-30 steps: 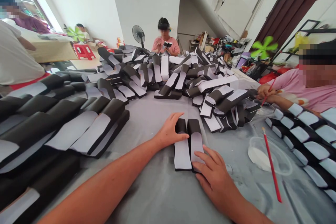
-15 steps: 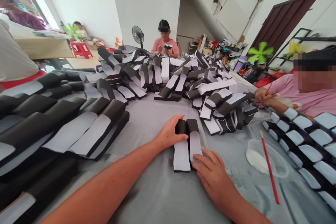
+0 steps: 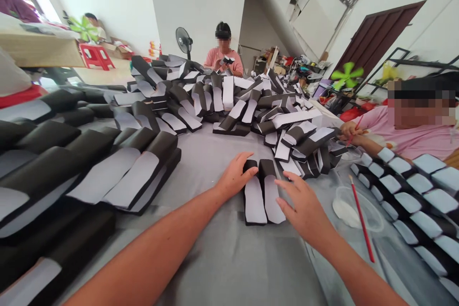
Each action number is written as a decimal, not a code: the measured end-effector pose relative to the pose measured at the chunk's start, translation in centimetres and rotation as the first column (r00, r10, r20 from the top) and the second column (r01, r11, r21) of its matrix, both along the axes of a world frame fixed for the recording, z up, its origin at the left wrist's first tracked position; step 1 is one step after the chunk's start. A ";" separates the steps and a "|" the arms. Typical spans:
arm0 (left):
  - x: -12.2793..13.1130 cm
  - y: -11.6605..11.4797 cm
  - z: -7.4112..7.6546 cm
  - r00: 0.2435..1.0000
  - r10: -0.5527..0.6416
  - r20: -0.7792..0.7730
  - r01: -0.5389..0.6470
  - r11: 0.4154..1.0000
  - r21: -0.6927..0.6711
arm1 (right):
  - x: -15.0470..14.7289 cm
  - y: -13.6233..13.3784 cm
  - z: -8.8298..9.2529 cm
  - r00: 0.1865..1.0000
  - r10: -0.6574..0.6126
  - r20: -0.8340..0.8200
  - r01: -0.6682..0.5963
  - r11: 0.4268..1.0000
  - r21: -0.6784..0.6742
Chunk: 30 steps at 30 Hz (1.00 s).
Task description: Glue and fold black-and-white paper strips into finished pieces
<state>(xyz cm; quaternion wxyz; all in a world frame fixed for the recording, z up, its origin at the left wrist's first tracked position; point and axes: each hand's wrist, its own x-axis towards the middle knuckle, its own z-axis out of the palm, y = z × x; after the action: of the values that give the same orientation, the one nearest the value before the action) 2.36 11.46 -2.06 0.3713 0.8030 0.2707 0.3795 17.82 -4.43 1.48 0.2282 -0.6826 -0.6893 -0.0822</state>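
Two folded black-and-white paper pieces lie side by side on the grey table: a left paper piece [image 3: 255,201] and a right paper piece [image 3: 274,201]. Each has a rounded black far end and a white strip toward me. My left hand [image 3: 234,174] grips the left piece near its black end, thumb on top, the other fingers partly hidden. Beside the right piece is my right hand [image 3: 304,203], open with its fingers apart. Its fingertips are close to that piece's right edge; whether they touch I cannot tell.
A heap of similar pieces [image 3: 229,91] spans the table's far side; stacked pieces [image 3: 132,167] stand at left. On the right are a plastic bowl of white paste [image 3: 346,213], a red-handled brush [image 3: 362,220] and rows of pieces [image 3: 412,186]. Co-workers [image 3: 227,60] sit across and at right.
My right hand has lifted off the right piece's near end and moved up and right, fingers spreading. My left hand stays on the left piece. The pair appears slightly farther right and up.
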 end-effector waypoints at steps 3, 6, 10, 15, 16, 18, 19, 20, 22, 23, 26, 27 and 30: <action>-0.2 0.0 0.2 0.998 0.058 0.009 -0.058 0.998 -0.026 | 0.0 0.8 -0.2 0.975 -0.119 -0.186 0.109 0.992 -0.063; -0.4 0.0 0.6 0.997 0.074 0.003 -0.074 0.995 -0.066 | 0.1 1.3 -1.3 0.888 -0.253 -0.385 0.199 0.964 -0.174; -0.5 -0.1 0.9 0.999 -0.021 -0.025 0.019 0.998 -0.060 | 0.3 1.5 -3.2 0.773 -0.307 -0.556 0.206 0.949 -0.238; -0.2 -0.2 0.8 0.998 -0.045 -0.037 0.041 0.993 -0.115 | 0.3 1.5 -4.3 0.714 -0.263 -0.648 0.215 0.964 -0.154; -0.2 -0.2 0.7 0.999 -0.037 -0.032 0.033 0.991 -0.129 | 0.3 1.5 -4.3 0.701 -0.256 -0.666 0.221 0.965 -0.139; -0.1 0.0 0.6 1.000 -0.015 -0.025 0.011 0.990 -0.140 | 0.4 1.4 -4.3 0.676 -0.248 -0.694 0.228 0.966 -0.123; -0.1 0.1 0.5 1.000 0.001 -0.020 -0.004 0.991 -0.136 | 0.4 1.3 -4.3 0.665 -0.244 -0.706 0.230 0.966 -0.118; -0.1 0.3 0.4 1.000 0.025 -0.014 -0.027 0.992 -0.126 | 0.4 1.3 -4.3 0.655 -0.240 -0.716 0.231 0.966 -0.113; -0.2 0.6 0.4 0.995 0.105 -0.006 -0.105 0.991 -0.077 | 0.5 1.2 -4.3 0.638 -0.228 -0.736 0.230 0.968 -0.101; -0.3 0.7 0.4 0.987 0.159 -0.002 -0.159 0.987 -0.031 | 0.5 1.1 -4.3 0.631 -0.220 -0.744 0.229 0.969 -0.093; -0.5 0.2 1.0 0.952 0.306 0.028 -0.306 0.937 0.171 | 0.4 1.0 -4.2 0.629 -0.203 -0.750 0.235 0.970 -0.065; -0.6 -0.3 1.3 0.945 0.323 0.040 -0.323 0.916 0.238 | 0.4 0.9 -4.2 0.636 -0.199 -0.746 0.240 0.969 -0.054; -0.4 -2.0 2.4 0.962 0.273 0.017 -0.260 0.894 0.364 | 0.3 0.7 -4.0 0.664 -0.187 -0.724 0.259 0.966 -0.012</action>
<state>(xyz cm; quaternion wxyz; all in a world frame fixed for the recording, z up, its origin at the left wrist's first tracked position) 1.98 9.43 0.30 0.1564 0.8194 0.3098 0.4562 18.08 -3.72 -2.52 0.4988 -0.7280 -0.4513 0.1322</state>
